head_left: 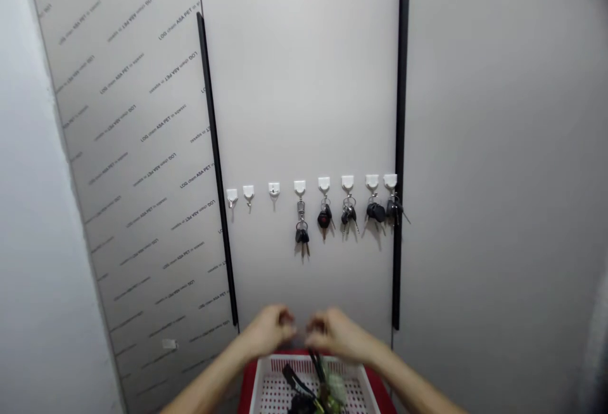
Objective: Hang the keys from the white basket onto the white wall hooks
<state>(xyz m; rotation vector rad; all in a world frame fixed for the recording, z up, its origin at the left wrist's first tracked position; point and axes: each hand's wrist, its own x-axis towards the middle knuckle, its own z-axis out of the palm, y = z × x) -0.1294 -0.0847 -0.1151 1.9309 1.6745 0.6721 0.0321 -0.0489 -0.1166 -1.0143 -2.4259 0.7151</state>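
across 12 o'clock down to centre, door panel (304,85): flat, pale grey, smooth, with a soft sheen.
printed panel (142,148): at 9 o'clock, crossed by slanting rows of small dark lettering, seemingly a film.
black strips (216,167): long, thin and straight, one at 9 o'clock, one at 3, edging the door panel.
red surface (246,395): at 6 o'clock, under the basket, showing on both sides.
basket (256,392): at 6 o'clock, white, probably plastic, its far wall slotted, its floor pierced with small holes.
left hand (268,332): just past 6 o'clock, fingers curled, thumb gap narrow; blur hides whether it holds anything, so i cannot tell.
right hand (337,336): just short of 6 o'clock, curled likewise, near the left; i cannot tell what, if anything, it pinches.
finger work: best kept low over the basket, i judge, so a slip lands inside; one piece at a time, as straps may snag.
jumble (304,404): at 6 o'clock, in the basket below the hands, dark and greenish pieces heaped together.
dark straps (297,379): flat and narrow, angling up from the jumble, one towards the right hand; contact unclear.
key bunches (302,233): five, from centre to 3 o'clock, black heads, metal blades, rings.
hooks (299,187): eight, white-backed, in a row; the three towards 9 o'clock bear no keys.
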